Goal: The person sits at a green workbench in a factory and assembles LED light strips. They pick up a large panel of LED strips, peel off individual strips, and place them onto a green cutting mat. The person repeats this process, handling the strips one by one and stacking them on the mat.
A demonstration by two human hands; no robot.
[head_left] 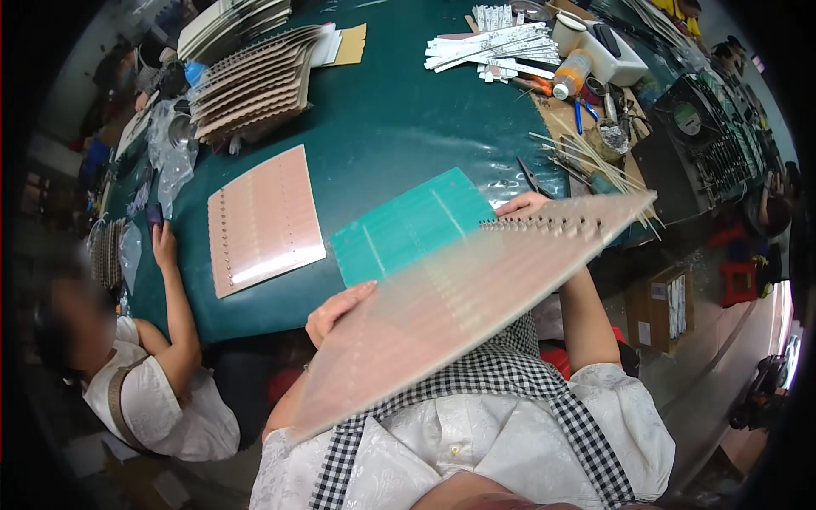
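A large pinkish flat panel point(442, 289), with a row of small dark studs along its far right edge, is held tilted in front of my chest. My left hand point(340, 313) is closed round its left edge, fingertips showing and the thumb side partly hidden. At the panel's far edge my right hand point(520, 204) grips it, most of the palm hidden behind it. Beneath, a green rectangular board point(408, 223) with pale lines lies on the table, partly covered by the panel. Left of that rests a similar pink panel point(268, 225) with a row of studs down its left side.
On the green table point(382, 110), a stack of pink wavy-edged panels point(255, 81) stands at far left. White strips point(497, 42) are piled at far right, near an orange bottle point(572, 75), pliers point(531, 176) and thin sticks point(608, 161). A co-worker's hand point(163, 242) rests at left.
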